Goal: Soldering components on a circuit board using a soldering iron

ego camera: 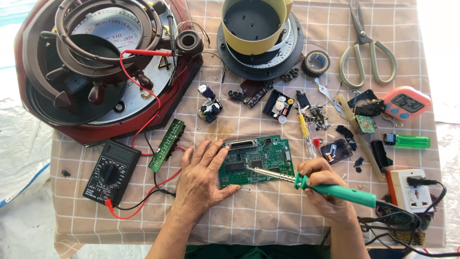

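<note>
Centre of the frame, low down: the left hand (201,177) lies flat and open, fingers spread, pressing the left edge of the green board (256,160) onto the checked cloth (268,211). The right hand (323,189) is closed in a pen grip round the green-handled iron (335,190), its metal tip touching the board's middle. Just left of the left hand sits a narrow green strip board (166,145), and further left a black multimeter (111,171) with red and black leads trailing across the cloth. At lower right a white socket (409,190) has a black plug in it. Upper right, scissors (366,48); below them a pink timer (407,103) and a green lighter (407,140). Upper left, a big dark-red clock (96,72).
</note>
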